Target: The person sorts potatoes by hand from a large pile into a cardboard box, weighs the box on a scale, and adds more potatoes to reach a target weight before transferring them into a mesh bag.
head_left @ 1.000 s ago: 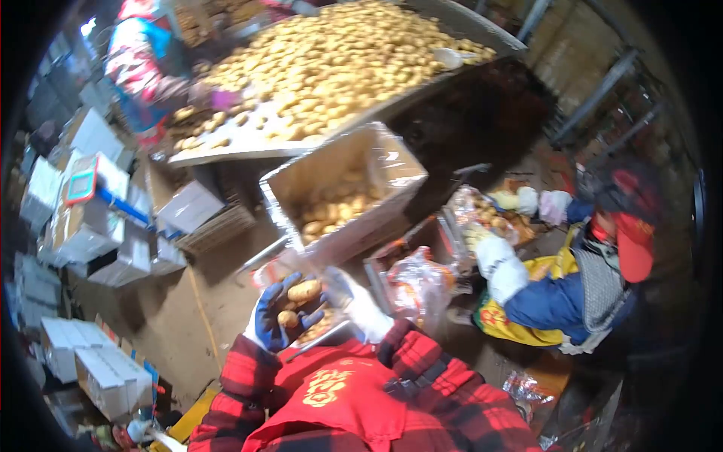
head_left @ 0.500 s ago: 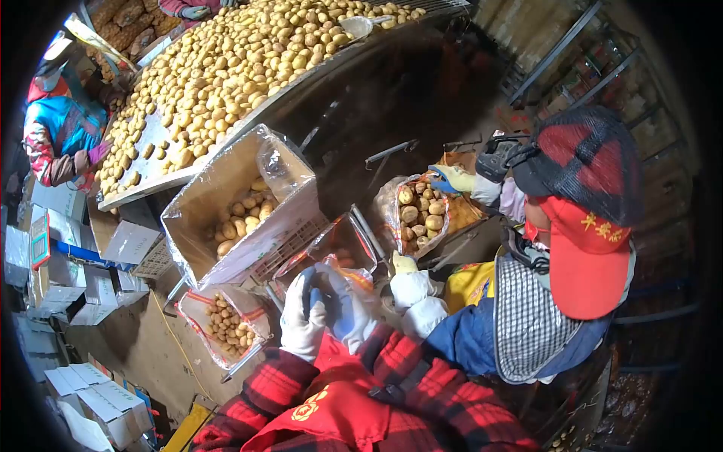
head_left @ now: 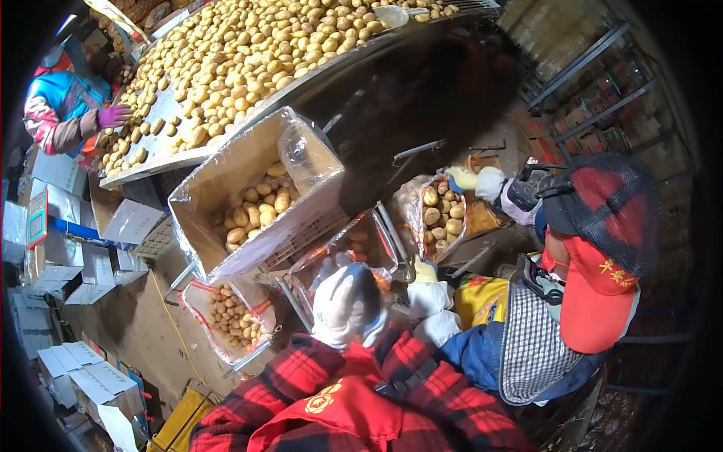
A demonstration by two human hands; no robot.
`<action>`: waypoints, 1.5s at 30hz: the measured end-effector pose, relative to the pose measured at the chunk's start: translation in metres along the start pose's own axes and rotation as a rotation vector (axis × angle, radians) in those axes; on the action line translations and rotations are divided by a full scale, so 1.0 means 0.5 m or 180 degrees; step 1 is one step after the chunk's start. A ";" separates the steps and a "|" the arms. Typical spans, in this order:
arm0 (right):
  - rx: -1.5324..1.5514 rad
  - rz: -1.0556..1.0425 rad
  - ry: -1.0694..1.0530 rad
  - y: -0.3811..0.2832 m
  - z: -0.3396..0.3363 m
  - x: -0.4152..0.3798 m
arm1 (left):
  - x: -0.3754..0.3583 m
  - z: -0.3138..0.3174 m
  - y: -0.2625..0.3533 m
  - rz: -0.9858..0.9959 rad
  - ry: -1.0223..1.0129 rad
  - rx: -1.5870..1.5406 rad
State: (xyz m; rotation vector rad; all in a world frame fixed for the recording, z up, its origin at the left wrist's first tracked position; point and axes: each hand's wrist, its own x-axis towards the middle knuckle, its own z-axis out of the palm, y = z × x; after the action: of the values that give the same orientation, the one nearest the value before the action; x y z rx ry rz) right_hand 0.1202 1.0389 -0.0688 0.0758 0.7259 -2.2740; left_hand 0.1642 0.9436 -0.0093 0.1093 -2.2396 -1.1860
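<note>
My left hand (head_left: 340, 303), in a white and blue work glove, is raised in front of my chest with its fingers bent together. My right hand (head_left: 373, 307), gloved alike, is pressed close beside and behind it, mostly covered; its fingers are hidden. Whether anything lies between the two hands I cannot see. Just beyond them a mesh bag (head_left: 360, 245) with a few potatoes hangs open on a metal frame. Left of it stands a plastic-lined cardboard box (head_left: 305, 200) partly filled with potatoes (head_left: 260, 209). Another mesh bag (head_left: 233, 316) holds small potatoes.
A sloping table heaped with potatoes (head_left: 248, 60) stands ahead, a scoop (head_left: 392, 15) on it. On my right, a co-worker in a red cap (head_left: 602, 301) reaches to a filled mesh bag (head_left: 443, 215). Another person (head_left: 68, 105) works at the far left. Cartons (head_left: 98, 388) are stacked at left.
My hands have come together, the left now overlapping the right. The view has shifted slightly. The far-left person's purple-gloved hand has moved up and right over the potatoes.
</note>
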 end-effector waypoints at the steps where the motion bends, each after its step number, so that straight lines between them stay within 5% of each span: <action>1: 0.0484 0.0157 0.0025 0.020 -0.023 -0.012 | 0.006 -0.005 0.008 -0.0052 -0.0032 -0.0021; 2: 0.0970 0.0310 0.0074 0.043 -0.052 -0.025 | 0.005 -0.012 0.010 -0.0086 -0.0062 -0.0047; 3: 0.2610 0.0847 0.0143 0.065 -0.079 -0.038 | 0.005 -0.019 0.012 -0.0119 -0.0089 -0.0075; 7: -0.0998 0.0763 -0.0458 0.015 -0.067 -0.049 | -0.002 -0.060 0.019 -0.0544 0.0003 -0.0750; 9: 0.1183 0.1276 0.0139 -0.074 -0.087 -0.017 | -0.017 -0.109 -0.003 -0.1149 0.0245 -0.0523; 13: 0.0317 -0.0552 0.1685 -0.293 -0.172 0.103 | -0.093 -0.226 -0.108 -0.2311 0.1012 -0.0593; 16: 0.0216 -0.0650 0.2731 -0.388 -0.113 0.146 | -0.190 -0.294 -0.212 -0.2636 0.1469 -0.0249; 17: 0.0074 -0.0707 0.2999 -0.394 -0.093 0.154 | -0.220 -0.327 -0.243 -0.2633 0.0918 0.0764; 18: -0.0398 -0.0839 0.3292 -0.391 -0.137 0.168 | -0.242 -0.347 -0.269 -0.2552 0.0343 0.1739; 21: -0.2606 -0.1169 0.3880 -0.300 -0.260 0.142 | -0.219 -0.327 -0.247 -0.2240 0.0426 0.2345; 22: -0.2817 -0.1234 0.3557 -0.254 -0.295 0.106 | -0.191 -0.306 -0.224 -0.2200 0.0509 0.2108; 24: -0.5002 -0.0858 0.3036 -0.223 -0.259 0.031 | -0.129 -0.239 -0.179 -0.1891 0.0469 0.1521; 26: -0.5665 -0.0548 0.2809 -0.202 -0.274 -0.023 | -0.098 -0.162 -0.176 -0.1367 0.0055 0.1615; 29: -0.5372 0.0185 0.2805 -0.223 -0.258 -0.105 | -0.007 -0.019 -0.120 -0.0938 -0.0438 0.0908; 31: -0.5496 -0.0385 0.2988 -0.200 -0.324 -0.163 | 0.040 0.069 -0.096 -0.0523 -0.0772 0.0579; 33: -0.4214 -0.0920 0.2960 -0.184 -0.408 -0.220 | 0.090 0.148 -0.075 -0.0145 -0.1370 0.0350; 34: -0.3502 -0.0678 0.3031 -0.200 -0.377 -0.233 | 0.102 0.178 -0.070 -0.0137 -0.1654 -0.0003; 36: -0.3817 -0.1006 0.3465 -0.196 -0.373 -0.247 | 0.135 0.232 -0.054 0.0087 -0.2074 -0.0204; 39: -0.5569 0.0270 0.3307 -0.259 -0.309 -0.221 | 0.134 0.337 -0.078 0.0453 -0.2561 0.0593; 40: -0.5943 0.0161 0.3338 -0.253 -0.330 -0.207 | 0.132 0.366 -0.088 0.0659 -0.2542 0.0775; 42: -0.6201 0.1731 0.3442 -0.243 -0.309 -0.167 | 0.122 0.404 -0.122 0.0759 -0.2785 0.0839; 43: -0.6248 0.2186 0.2931 -0.263 -0.319 -0.155 | 0.126 0.413 -0.143 0.0624 -0.3350 0.1060; 45: -0.5209 0.1389 0.3312 -0.261 -0.317 -0.177 | 0.118 0.423 -0.150 0.0536 -0.3260 0.1058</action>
State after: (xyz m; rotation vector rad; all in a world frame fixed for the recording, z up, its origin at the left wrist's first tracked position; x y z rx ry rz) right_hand 0.0728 1.2523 -0.1162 0.5494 2.4950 -0.5616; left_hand -0.0126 1.0327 -0.1299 -0.6936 -3.2166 -0.8374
